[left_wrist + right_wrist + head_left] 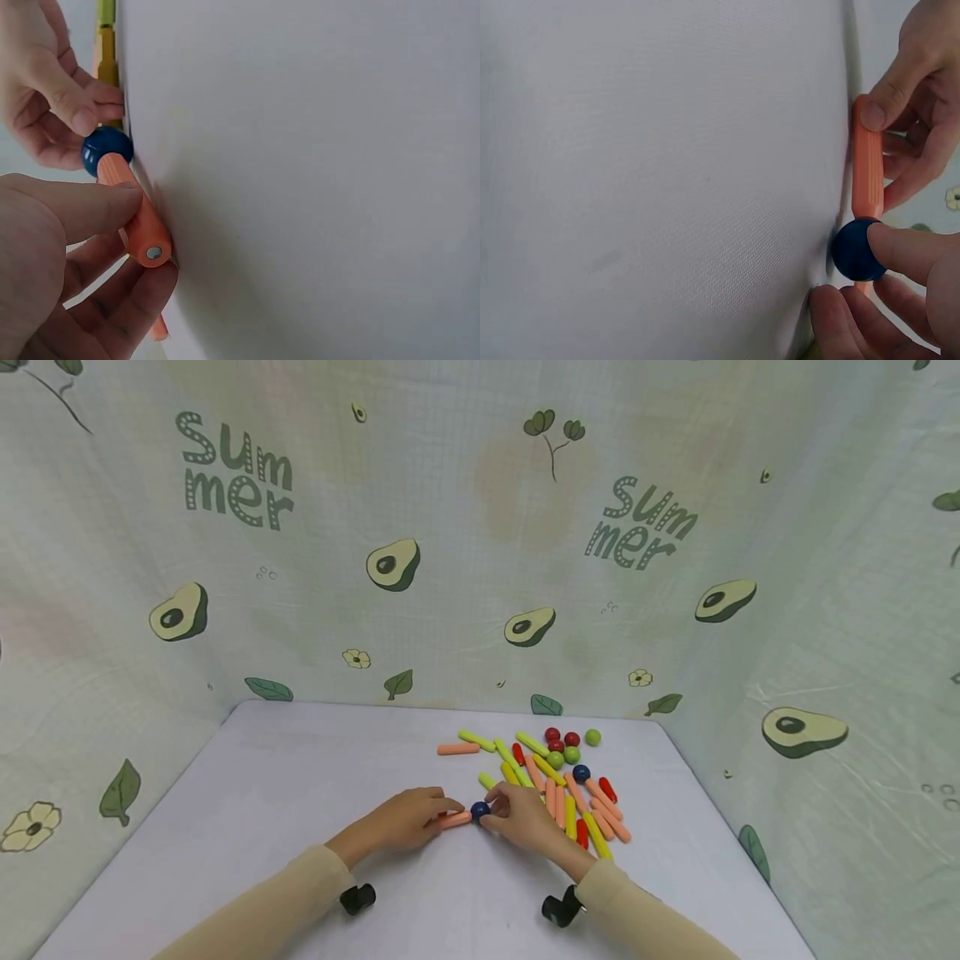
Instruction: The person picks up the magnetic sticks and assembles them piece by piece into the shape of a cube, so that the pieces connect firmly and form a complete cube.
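Observation:
Low over the white table, my left hand (412,818) pinches an orange magnetic rod (454,820) between thumb and fingers. A silver disc (154,253) shows in the rod's near end in the left wrist view. The rod's other end meets a dark blue ball (480,811). My right hand (525,818) holds that ball, its thumb and fingertips on it, as the right wrist view shows. To the right of this hand, and partly hidden by it, lie several loose orange, yellow, lime and red rods.
Behind the rods sit red balls (572,739) and green balls (572,755). Another dark blue ball (581,772) lies among the rods. A single orange rod (457,749) lies farther back beside a lime rod (477,741). A printed cloth (450,635) encloses the table.

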The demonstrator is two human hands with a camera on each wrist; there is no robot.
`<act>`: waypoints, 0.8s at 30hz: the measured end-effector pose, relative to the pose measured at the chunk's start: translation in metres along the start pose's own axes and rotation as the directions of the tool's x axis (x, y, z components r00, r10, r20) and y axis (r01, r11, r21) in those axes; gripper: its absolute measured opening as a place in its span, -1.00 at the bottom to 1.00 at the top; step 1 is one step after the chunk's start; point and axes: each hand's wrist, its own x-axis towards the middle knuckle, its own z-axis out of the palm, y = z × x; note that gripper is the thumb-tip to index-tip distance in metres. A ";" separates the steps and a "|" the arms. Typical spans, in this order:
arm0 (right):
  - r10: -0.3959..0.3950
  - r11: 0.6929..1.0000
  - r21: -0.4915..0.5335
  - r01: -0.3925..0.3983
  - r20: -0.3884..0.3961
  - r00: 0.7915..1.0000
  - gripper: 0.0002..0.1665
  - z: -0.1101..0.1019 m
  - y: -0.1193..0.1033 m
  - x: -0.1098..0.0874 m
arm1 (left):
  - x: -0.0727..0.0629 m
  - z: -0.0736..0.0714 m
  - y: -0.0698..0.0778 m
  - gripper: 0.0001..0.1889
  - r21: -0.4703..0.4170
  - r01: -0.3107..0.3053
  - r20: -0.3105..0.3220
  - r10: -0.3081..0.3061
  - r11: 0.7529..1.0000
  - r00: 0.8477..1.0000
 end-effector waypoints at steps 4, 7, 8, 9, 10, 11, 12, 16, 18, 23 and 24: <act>0.009 1.000 0.001 -0.009 0.003 1.000 -0.71 0.001 -0.001 0.002 | -0.004 0.000 0.002 -0.58 -0.052 0.042 0.008 -0.041 0.998 0.999; 0.013 1.000 -0.001 -0.013 0.010 1.000 -0.73 0.002 -0.001 0.004 | -0.005 -0.002 0.004 -0.56 -0.103 0.066 0.027 -0.064 0.993 0.998; 0.012 1.000 -0.002 -0.012 0.013 1.000 -0.73 0.002 -0.001 0.005 | -0.006 -0.003 0.005 -0.57 -0.121 0.068 0.032 -0.065 0.990 0.997; 0.012 1.000 -0.002 -0.012 0.016 1.000 -0.73 0.002 -0.001 0.006 | -0.006 -0.003 0.005 -0.57 -0.134 0.066 0.034 -0.062 0.989 0.997; 0.011 1.000 -0.003 -0.011 0.020 1.000 -0.73 0.002 -0.001 0.007 | -0.006 -0.003 0.005 -0.58 -0.146 0.063 0.035 -0.058 0.987 0.998; 0.009 1.000 0.001 -0.009 0.025 1.000 -0.72 0.002 -0.001 0.007 | -0.006 -0.004 0.004 -0.59 -0.156 0.058 0.035 -0.053 0.986 0.998; 0.005 1.000 0.005 -0.005 0.030 1.000 -0.72 0.002 0.000 0.009 | -0.006 -0.004 0.004 -0.59 -0.166 0.056 0.036 -0.050 0.985 0.998; -0.012 0.999 0.030 0.010 0.053 0.999 -0.69 0.001 0.000 0.013 | -0.006 -0.004 0.003 -0.62 -0.198 0.057 0.040 -0.050 0.978 0.998; -0.024 0.999 0.049 0.021 0.067 0.997 -0.69 0.001 0.001 0.015 | -0.006 -0.004 0.003 -0.63 -0.219 0.062 0.042 -0.054 0.974 0.998; -0.055 0.997 0.068 0.048 0.100 0.993 -0.68 0.000 0.002 0.019 | -0.006 -0.001 -0.002 -0.71 -0.285 0.061 0.022 -0.057 0.957 0.998; -0.058 0.997 0.065 0.051 0.105 0.993 -0.67 0.001 0.002 0.019 | -0.006 -0.001 -0.003 -0.74 -0.292 0.060 0.009 -0.060 0.955 0.998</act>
